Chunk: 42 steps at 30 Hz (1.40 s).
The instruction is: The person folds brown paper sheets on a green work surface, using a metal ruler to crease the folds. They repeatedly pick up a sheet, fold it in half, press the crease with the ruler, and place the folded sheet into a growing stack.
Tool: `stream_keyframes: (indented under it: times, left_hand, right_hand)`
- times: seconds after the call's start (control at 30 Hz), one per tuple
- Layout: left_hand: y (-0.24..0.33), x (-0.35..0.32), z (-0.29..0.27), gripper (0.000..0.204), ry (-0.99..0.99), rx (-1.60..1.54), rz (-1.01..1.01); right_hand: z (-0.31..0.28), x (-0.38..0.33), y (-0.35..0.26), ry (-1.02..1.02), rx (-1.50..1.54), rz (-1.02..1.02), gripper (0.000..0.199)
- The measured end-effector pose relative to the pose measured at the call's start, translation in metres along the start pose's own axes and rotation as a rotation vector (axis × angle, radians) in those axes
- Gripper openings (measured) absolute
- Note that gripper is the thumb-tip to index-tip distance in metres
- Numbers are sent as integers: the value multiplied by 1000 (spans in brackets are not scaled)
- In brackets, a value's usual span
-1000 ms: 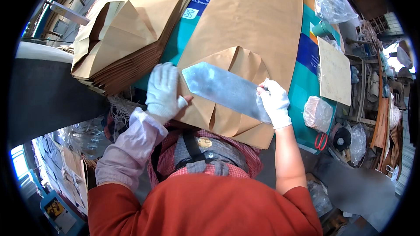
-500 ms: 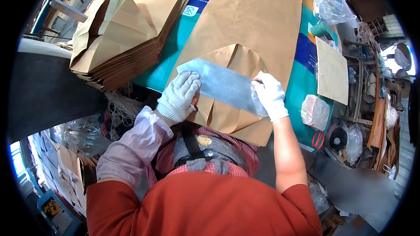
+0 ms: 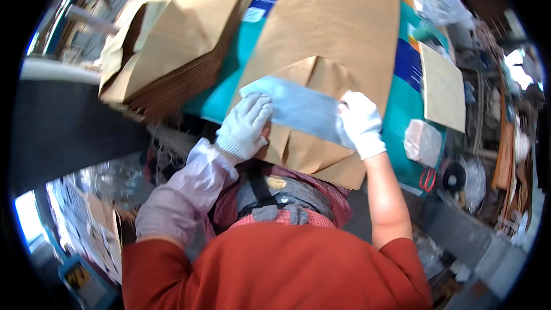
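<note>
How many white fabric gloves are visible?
2: one on the left hand, laid on the flat grey metal-looking strip; one on the right hand, holding its right end.

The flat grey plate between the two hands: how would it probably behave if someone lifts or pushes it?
The flat grey plate is probably stiff, since its long edges look straight. Its smooth surface suggests it may slide easily over the brown paper. Being flat and thin-looking, it seems unlikely to roll.
</note>
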State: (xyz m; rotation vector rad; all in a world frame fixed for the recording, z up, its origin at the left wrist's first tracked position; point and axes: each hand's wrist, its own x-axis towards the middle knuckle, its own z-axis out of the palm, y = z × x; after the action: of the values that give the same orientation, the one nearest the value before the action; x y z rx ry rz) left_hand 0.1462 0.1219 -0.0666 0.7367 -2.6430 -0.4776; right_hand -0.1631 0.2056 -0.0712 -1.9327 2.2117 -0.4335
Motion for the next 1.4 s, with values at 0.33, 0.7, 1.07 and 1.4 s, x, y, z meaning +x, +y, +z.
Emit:
stream_keyframes:
  times: [0.33,0.7,1.07,1.4]
  left_hand:
    - [3,-4,8,63,-154,239,13]
    - [6,-4,3,63,-156,267,24]
    - [-25,16,25,24,17,258,317]
    - [13,85,-4,55,-431,-53,-713]
  right_hand:
    - [19,-32,-22,199,-4,-259,71]
    - [22,-35,-22,224,15,-241,65]
    - [-4,-74,14,156,161,-346,29]
    - [15,-67,-2,80,46,298,43]
